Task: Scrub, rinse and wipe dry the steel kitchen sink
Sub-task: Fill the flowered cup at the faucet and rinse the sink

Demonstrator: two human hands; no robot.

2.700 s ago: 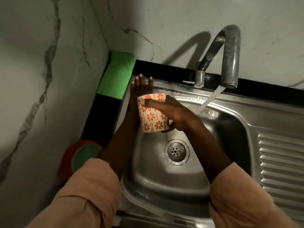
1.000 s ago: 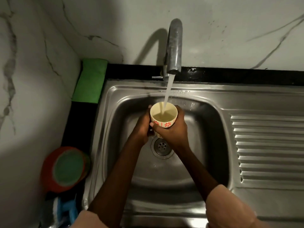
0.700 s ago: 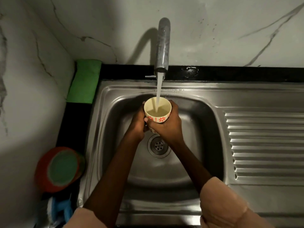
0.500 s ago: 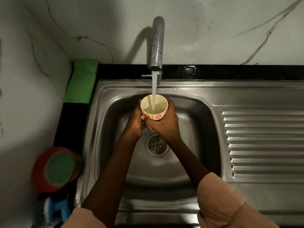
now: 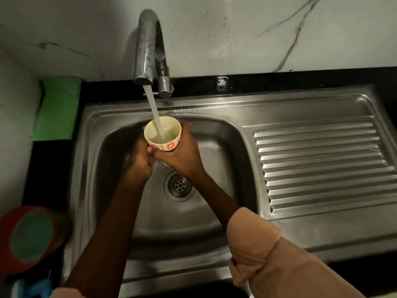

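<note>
Marble-walled steel sink (image 5: 214, 239), tap (image 5: 148, 46) running into patterned cup (image 5: 163, 134), left hand (image 5: 138, 162) and right hand (image 5: 182, 155) both gripping it

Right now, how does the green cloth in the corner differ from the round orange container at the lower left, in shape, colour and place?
The green cloth is flat and roughly rectangular; the orange container is round, with a dull green face inside an orange rim. The cloth lies in the back corner against the wall, level with the faucet; the container sits nearer the person, at the frame's lower left. Both rest on the dark counter left of the steel sink, and neither hand touches them.
</note>
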